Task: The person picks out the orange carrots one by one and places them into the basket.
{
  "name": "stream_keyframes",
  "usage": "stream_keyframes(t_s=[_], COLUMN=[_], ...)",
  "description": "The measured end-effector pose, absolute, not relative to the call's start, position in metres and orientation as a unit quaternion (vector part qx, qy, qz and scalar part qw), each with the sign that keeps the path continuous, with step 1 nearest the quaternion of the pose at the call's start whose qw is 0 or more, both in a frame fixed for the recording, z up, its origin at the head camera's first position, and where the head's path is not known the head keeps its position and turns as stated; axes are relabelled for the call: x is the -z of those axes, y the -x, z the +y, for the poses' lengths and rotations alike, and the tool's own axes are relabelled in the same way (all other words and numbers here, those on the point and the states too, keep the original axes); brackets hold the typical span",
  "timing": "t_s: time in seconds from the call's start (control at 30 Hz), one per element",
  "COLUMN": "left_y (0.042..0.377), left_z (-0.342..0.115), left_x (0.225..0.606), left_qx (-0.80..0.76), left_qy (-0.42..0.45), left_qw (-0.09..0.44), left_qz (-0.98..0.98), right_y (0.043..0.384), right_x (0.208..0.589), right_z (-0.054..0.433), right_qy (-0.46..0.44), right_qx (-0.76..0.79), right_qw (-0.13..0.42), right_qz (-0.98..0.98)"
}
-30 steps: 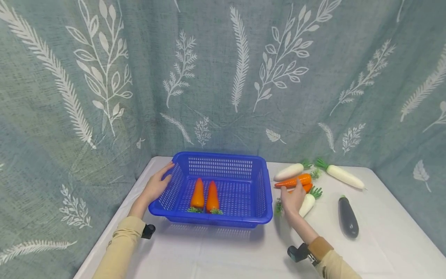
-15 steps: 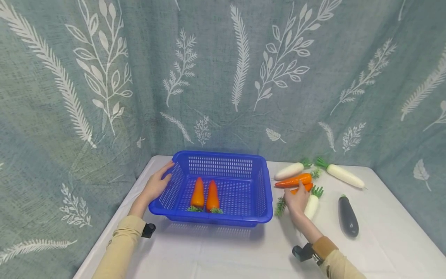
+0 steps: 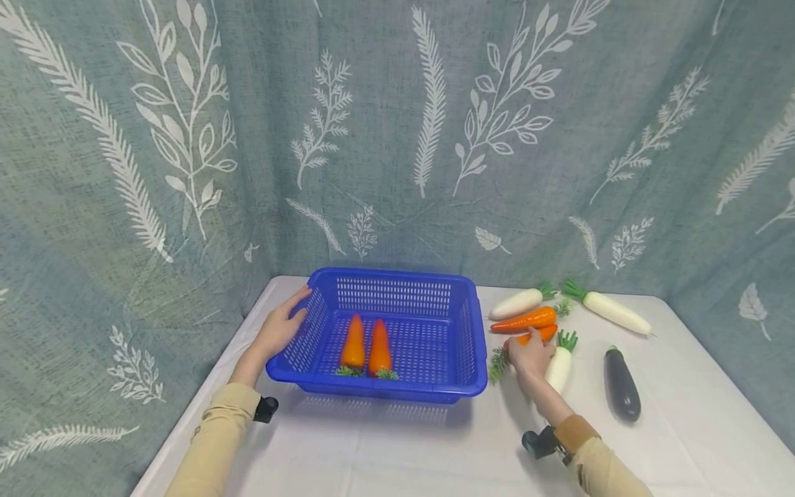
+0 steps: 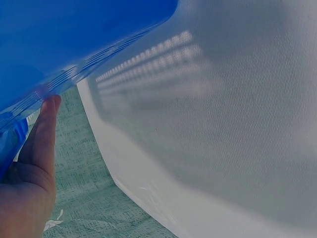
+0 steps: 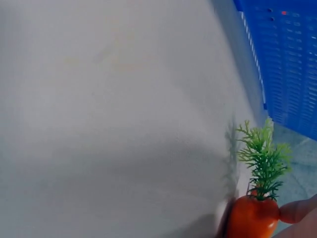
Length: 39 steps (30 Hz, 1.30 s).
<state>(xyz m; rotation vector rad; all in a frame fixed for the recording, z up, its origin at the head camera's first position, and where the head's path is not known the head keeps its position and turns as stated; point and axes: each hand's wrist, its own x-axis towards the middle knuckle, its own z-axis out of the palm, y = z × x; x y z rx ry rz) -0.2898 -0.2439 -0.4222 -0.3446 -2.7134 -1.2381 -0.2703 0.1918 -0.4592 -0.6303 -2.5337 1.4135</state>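
My right hand pinches an orange carrot that lies on the table. In the right wrist view its round top and feathery green leaves show, with a fingertip against its side. Another carrot lies just behind it, and a white radish is beside the hand on the right. My left hand rests along the left rim of a blue plastic basket, fingers fairly straight. Two carrots lie side by side inside the basket, leaves toward me.
Behind the carrots lies a second white radish, and a longer one sits at the back right. A dark eggplant is on the right of the white-covered table. Patterned green curtains hang behind and at both sides.
My right hand has shifted slightly right onto the nearer carrot, and the radish beside it has been nudged right. The left hand and basket stay where they were.
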Motion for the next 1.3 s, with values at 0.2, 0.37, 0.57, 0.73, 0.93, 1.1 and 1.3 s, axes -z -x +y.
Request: stream_keyframes(t_s=[0.2, 0.37, 0.57, 0.73, 0.93, 1.1, 1.3], left_y=[0.2892, 0.2921, 0.2922, 0.2920, 0.2925, 0.2924, 0.2922], left_z=[-0.2423, -0.2436, -0.2428, -0.2433, -0.2447, -0.2450, -0.2453], left_x=[0.4205, 0.4229, 0.4226, 0.4225, 0.4229, 0.4229, 0.4232], left_qx=[0.411, 0.414, 0.410, 0.410, 0.408, 0.411, 0.410], left_qy=[0.112, 0.115, 0.114, 0.115, 0.116, 0.117, 0.121], left_qw=[0.062, 0.064, 0.061, 0.066, 0.062, 0.061, 0.065], left_qz=[-0.903, -0.901, -0.903, -0.902, -0.903, -0.902, -0.902], right_y=[0.2714, 0.2737, 0.2765, 0.2777, 0.2769, 0.2766, 0.2768], right_x=[0.4589, 0.4573, 0.4557, 0.4573, 0.4601, 0.4597, 0.4601], right_z=[0.1926, 0.1958, 0.1995, 0.2006, 0.1975, 0.1958, 0.1948], right_qy=[0.206, 0.199, 0.211, 0.223, 0.232, 0.230, 0.229], right_qx=[-0.467, -0.476, -0.492, -0.508, -0.542, -0.564, -0.570], right_qw=[0.064, 0.058, 0.042, 0.039, 0.043, 0.050, 0.057], right_qz=[-0.858, -0.855, -0.844, -0.831, -0.807, -0.792, -0.787])
